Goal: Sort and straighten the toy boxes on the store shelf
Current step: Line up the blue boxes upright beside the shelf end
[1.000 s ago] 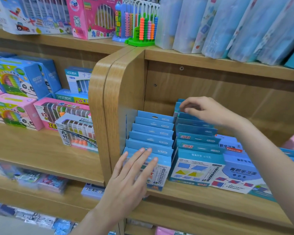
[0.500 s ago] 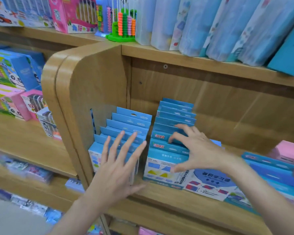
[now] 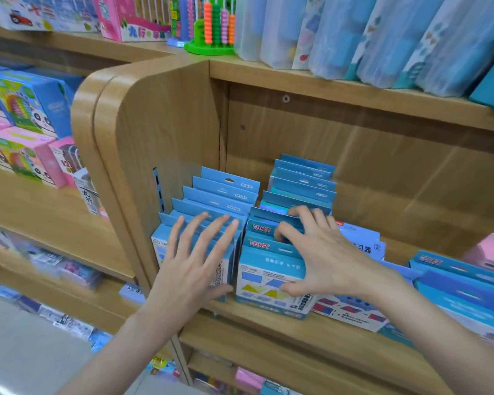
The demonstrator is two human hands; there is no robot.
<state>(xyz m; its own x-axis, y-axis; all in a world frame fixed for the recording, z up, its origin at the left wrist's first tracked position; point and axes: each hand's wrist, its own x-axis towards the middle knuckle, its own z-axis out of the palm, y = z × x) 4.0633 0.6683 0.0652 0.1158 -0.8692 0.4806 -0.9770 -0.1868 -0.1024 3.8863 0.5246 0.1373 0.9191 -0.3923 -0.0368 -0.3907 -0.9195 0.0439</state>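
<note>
Toy boxes, small blue ones, stand in two front-to-back rows on the wooden shelf (image 3: 268,334), just right of the rounded side panel (image 3: 166,132). Left row of blue boxes (image 3: 226,192) sits close to the panel; right row of blue boxes (image 3: 303,181) stands just beside it with a narrow gap between. Left hand (image 3: 194,269) lies flat with fingers straight and spread on the tops of the front boxes in the left row, thumb down near the lower front corner, gripping nothing. Right hand (image 3: 322,252) is curled over the front of the right row: fingers hook behind the hang tabs of the front few boxes, thumb presses the face of the front box (image 3: 257,283), the one printed with coloured shapes, so the hand holds that front bunch. Just right of that row, flat blue-and-white packs (image 3: 351,309) lie tilted on the shelf, partly under the right wrist, and more blue boxes (image 3: 462,283) and a pink box (image 3: 491,252) crowd the far right. The board above carries a green abacus (image 3: 214,32) and translucent blue cases (image 3: 382,38). The neighbouring unit at left holds panda-printed boxes (image 3: 26,109), blurred.
</note>
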